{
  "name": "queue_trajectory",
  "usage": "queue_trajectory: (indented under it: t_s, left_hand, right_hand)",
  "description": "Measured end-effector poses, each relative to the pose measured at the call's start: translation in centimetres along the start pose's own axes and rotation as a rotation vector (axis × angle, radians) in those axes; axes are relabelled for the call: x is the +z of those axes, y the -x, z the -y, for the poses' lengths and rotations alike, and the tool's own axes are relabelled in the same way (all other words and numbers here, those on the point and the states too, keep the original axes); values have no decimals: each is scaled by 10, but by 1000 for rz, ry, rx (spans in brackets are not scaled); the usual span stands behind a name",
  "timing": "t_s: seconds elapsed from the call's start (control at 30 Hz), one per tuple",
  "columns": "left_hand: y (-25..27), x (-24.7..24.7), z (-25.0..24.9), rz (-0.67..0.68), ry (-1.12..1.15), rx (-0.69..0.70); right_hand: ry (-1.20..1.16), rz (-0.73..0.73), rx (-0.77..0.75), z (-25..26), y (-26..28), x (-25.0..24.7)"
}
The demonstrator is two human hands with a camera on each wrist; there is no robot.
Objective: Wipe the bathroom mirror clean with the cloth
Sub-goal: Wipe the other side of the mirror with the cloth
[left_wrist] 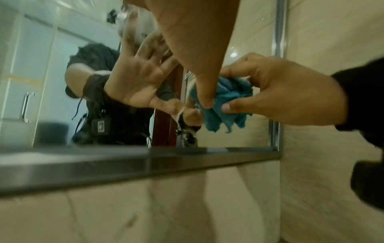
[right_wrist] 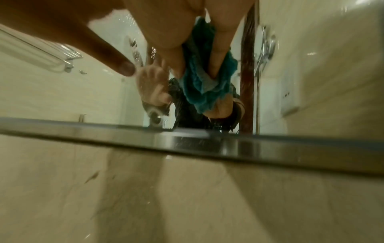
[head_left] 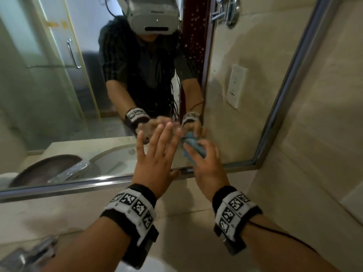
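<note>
A large wall mirror [head_left: 59,95] in a metal frame [head_left: 59,185] fills the head view. My right hand [head_left: 204,160] grips a crumpled blue cloth [head_left: 191,146] against the glass near the mirror's lower right corner. In the left wrist view the blue cloth [left_wrist: 230,98] is bunched between the right hand's [left_wrist: 276,92] thumb and fingers. The right wrist view shows the cloth [right_wrist: 205,77] hanging under curled fingers. My left hand [head_left: 157,154] is spread flat, fingers straight, just left of the cloth and close to the glass; whether it touches is unclear.
Beige tiled wall [head_left: 314,154] surrounds the mirror on the right and below. A chrome tap [head_left: 25,254] sits at lower left, with a white basin rim [head_left: 153,266] at the bottom edge. The mirror reflects a shower door, a person wearing a headset and a wall socket.
</note>
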State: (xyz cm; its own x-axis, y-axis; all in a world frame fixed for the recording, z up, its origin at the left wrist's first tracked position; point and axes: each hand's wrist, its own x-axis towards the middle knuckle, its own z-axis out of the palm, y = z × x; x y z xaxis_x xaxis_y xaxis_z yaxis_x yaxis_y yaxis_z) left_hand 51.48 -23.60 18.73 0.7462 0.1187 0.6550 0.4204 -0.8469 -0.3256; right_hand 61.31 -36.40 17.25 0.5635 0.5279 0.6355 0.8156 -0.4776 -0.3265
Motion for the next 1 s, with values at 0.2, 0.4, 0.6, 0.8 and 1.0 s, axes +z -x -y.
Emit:
queue_trajectory:
  t_s: [0.2,0.4,0.6,0.8,1.0]
  left_hand:
    - [-23,-44,64,-91,1,-7]
    - [-46,-37,87,-30,33,-120]
    - [-46,-39,83,0,2,-130]
    - [-47,-34,84,-16,-49,-134]
    - [-48,-37,86,0,-27,-132]
  right_hand:
    - [-60,-124,-220,30,-62,-45]
    - [133,-133,-463,34,-63,-20]
    - [34,-179,-350,52,-78,-58]
    - [63,-289,-327,80,-117,-58]
    - [253,27,-556,34,-63,-45]
